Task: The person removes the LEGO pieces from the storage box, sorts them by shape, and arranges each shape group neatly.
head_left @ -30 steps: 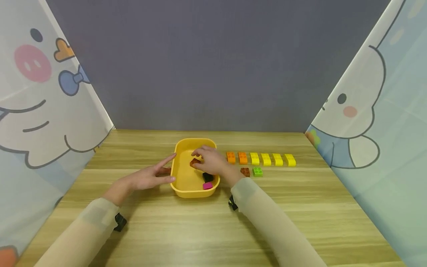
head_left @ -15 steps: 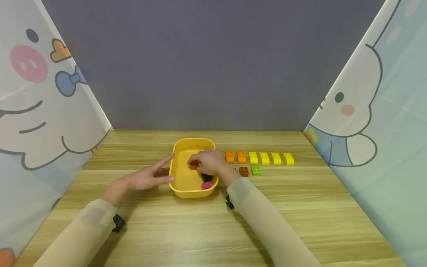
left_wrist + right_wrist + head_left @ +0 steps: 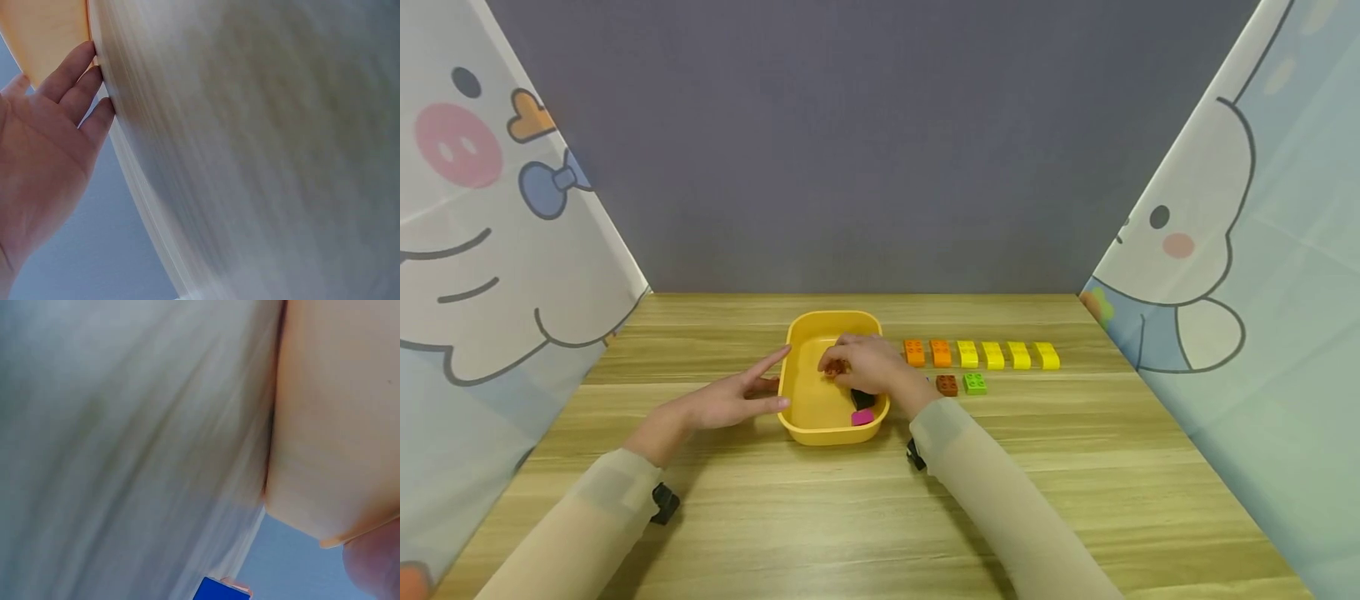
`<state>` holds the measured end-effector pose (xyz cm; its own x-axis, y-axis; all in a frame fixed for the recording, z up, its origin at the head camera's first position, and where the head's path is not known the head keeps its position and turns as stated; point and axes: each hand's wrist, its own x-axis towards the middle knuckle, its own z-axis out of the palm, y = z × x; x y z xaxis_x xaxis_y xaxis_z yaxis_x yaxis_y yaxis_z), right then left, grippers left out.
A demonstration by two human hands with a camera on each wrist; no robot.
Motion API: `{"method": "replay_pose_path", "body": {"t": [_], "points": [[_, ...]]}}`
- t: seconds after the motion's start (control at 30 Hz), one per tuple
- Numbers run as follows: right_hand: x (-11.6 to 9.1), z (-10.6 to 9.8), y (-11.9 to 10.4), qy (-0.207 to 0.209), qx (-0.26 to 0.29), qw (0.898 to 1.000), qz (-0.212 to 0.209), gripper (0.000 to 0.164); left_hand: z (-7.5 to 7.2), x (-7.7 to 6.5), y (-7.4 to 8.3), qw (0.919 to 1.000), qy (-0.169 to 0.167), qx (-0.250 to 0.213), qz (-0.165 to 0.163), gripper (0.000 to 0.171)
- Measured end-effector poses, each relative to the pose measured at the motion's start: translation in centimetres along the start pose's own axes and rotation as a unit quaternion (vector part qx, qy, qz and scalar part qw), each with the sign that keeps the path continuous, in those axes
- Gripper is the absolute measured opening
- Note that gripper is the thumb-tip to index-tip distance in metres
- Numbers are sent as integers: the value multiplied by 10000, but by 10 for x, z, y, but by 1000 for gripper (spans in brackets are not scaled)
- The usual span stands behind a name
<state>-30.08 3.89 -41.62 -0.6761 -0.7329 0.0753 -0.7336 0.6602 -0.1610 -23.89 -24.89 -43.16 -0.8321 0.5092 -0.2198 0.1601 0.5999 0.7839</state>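
A yellow bin [image 3: 808,396] stands on the table. My right hand [image 3: 871,365] reaches in over its right rim and pinches a reddish-brown toy brick [image 3: 837,367], partly hidden by the fingers. A black brick [image 3: 862,399] and a pink brick [image 3: 862,417] lie in the bin's front right corner, below this hand. Fingers spread, my left hand [image 3: 726,402] touches the bin's left side. In the left wrist view, its fingertips [image 3: 103,112] lie low along the bin wall. Only a bit of the right hand [image 3: 377,559] shows in the right wrist view.
Right of the bin runs a back row of two orange bricks [image 3: 927,353] and several yellow bricks [image 3: 1006,356]. In front of them sit a brown brick [image 3: 947,385], a green brick [image 3: 975,384] and a blue brick [image 3: 220,590]. A grey panel [image 3: 865,167] rises behind the table.
The right hand's fingers have come down and closed further around the brown brick inside the bin. My left hand keeps its place at the bin's side. The head view has shifted slightly.
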Motion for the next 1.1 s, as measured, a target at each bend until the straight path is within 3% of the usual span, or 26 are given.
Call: {"method": "replay_pose_path", "body": {"t": [0.4, 0.53, 0.7, 0.87, 0.97, 1.1], "points": [[-6, -1, 0, 821, 738, 9937, -187, 27, 2, -1, 1, 10000, -41, -24, 30, 90], [-13, -6, 1, 949, 1433, 9847, -273, 26, 2, 0, 3, 10000, -62, -30, 52, 90], [-32, -17, 7, 1111, 2609, 9581, -397, 26, 2, 1, 2, 10000, -58, -25, 62, 90], [-55, -28, 19, 1185, 2973, 9460, -525, 26, 0, 1, 2, 10000, 12, -43, 27, 91], [-72, -33, 28, 1247, 3046, 9428, -531, 27, 0, 1, 1, 10000, 38, 38, 73, 91], [-94, -38, 41, 1338, 2878, 9475, -394, 28, 0, 0, 0, 9999, 35, 97, 86, 92]]}}
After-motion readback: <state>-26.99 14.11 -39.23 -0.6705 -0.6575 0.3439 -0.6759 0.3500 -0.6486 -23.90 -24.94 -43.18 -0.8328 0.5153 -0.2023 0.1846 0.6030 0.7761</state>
